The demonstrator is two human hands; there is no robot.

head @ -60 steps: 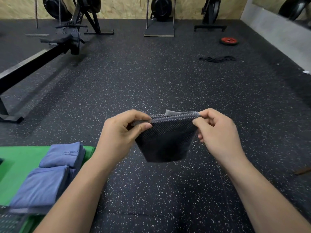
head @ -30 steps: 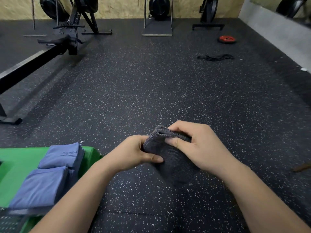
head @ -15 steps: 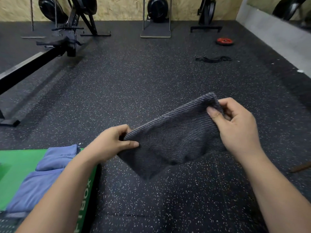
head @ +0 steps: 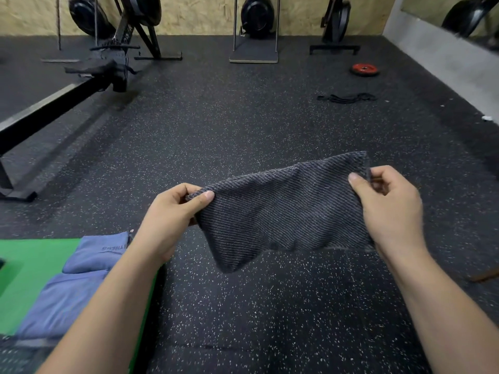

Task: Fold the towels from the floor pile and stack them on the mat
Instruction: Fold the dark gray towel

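Up in the air above the speckled rubber floor [head: 243, 125], a dark grey ribbed towel [head: 283, 211] stretches between the two hands. The left hand [head: 172, 214] pinches its lower left corner between thumb and curled fingers; the right hand [head: 388, 206] pinches the higher right edge the same way, so the cloth slopes upward to the right and sags below. Beside the left forearm, two folded blue towels [head: 78, 276] lie on the green mat [head: 32, 260].
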